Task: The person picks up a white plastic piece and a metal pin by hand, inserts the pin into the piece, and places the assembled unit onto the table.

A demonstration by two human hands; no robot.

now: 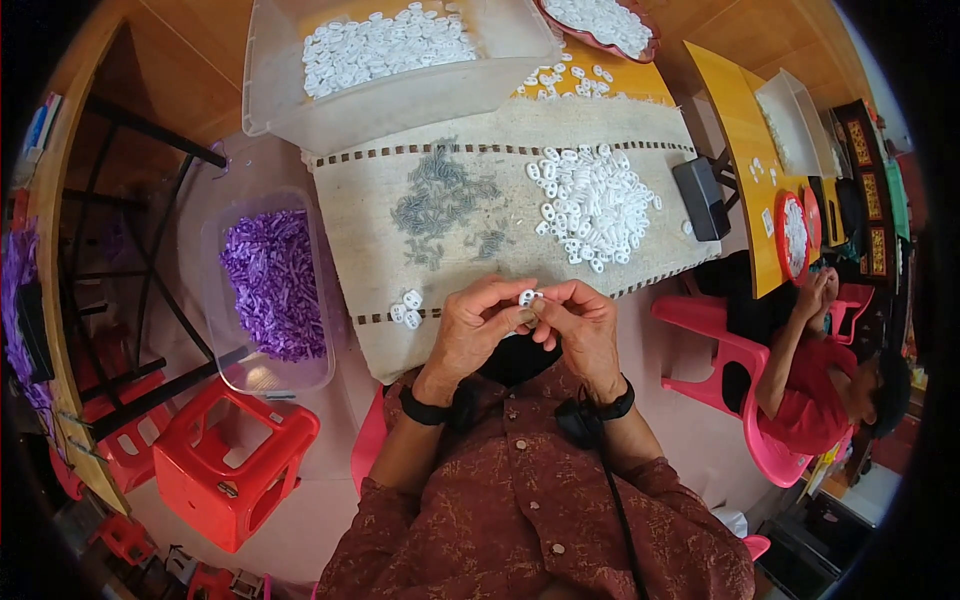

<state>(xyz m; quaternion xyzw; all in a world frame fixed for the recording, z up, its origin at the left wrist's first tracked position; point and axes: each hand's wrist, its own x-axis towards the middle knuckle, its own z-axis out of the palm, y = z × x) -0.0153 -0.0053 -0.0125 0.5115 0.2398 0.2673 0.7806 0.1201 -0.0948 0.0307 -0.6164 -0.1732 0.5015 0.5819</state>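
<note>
A small white oval plastic piece with two holes [527, 297] is pinched in the fingers of my left hand [472, 325], near the cloth's front edge. My right hand [582, 328] meets it from the other side, thumb and fingertips closed against the piece. Whatever else those right fingertips grip is too small to make out. Beyond my hands, a heap of the same white pieces [597, 205] lies on the cloth [365, 255]. To its left are scattered small grey pins or springs [440, 195]. Several white pieces [406, 310] sit apart, left of my left hand.
A clear bin of white pieces [400, 105] stands at the back, beside a red bowl [645, 45]. Purple items fill a tub [325, 365] at left, near a red stool [230, 460]. A dark box [702, 198] stands at the right edge; a co-worker [815, 390] sits beyond.
</note>
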